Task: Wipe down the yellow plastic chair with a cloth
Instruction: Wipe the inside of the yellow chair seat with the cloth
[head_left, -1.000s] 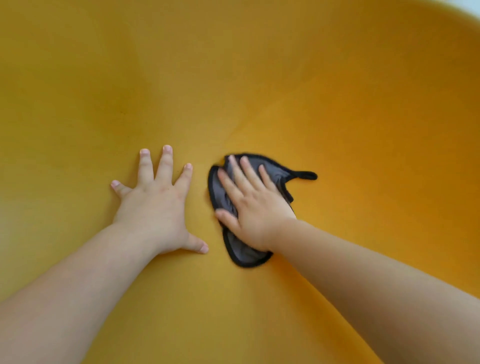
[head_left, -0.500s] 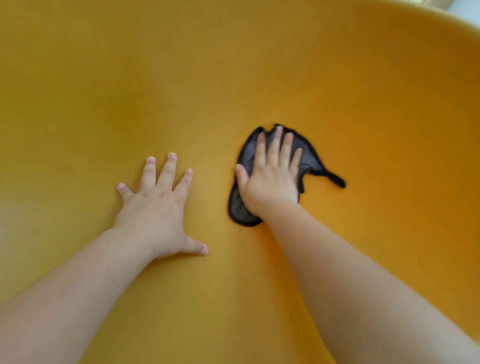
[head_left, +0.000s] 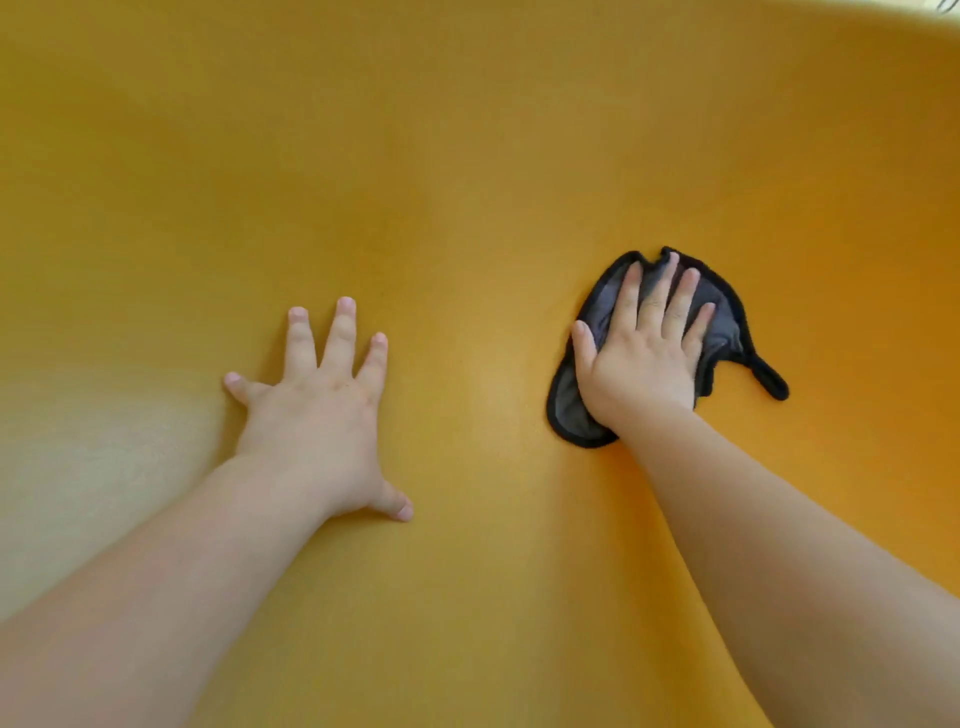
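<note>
The yellow plastic chair (head_left: 467, 156) fills almost the whole head view as a curved, smooth surface. A small dark grey cloth (head_left: 727, 332) with a black hem and a little loop lies flat on it at the right of centre. My right hand (head_left: 641, 353) presses on the cloth with straight fingers and covers most of it. My left hand (head_left: 322, 415) rests flat on the bare yellow surface to the left, fingers spread, well apart from the cloth.
The chair's rim (head_left: 883, 31) curves across the top right corner, with a pale strip of background beyond it. A lighter, sunlit patch (head_left: 78, 441) shows on the chair at the left edge.
My right hand has slid the cloth to the right, away from my left hand, turning from angled to nearly straight. My left hand has stayed in place.
</note>
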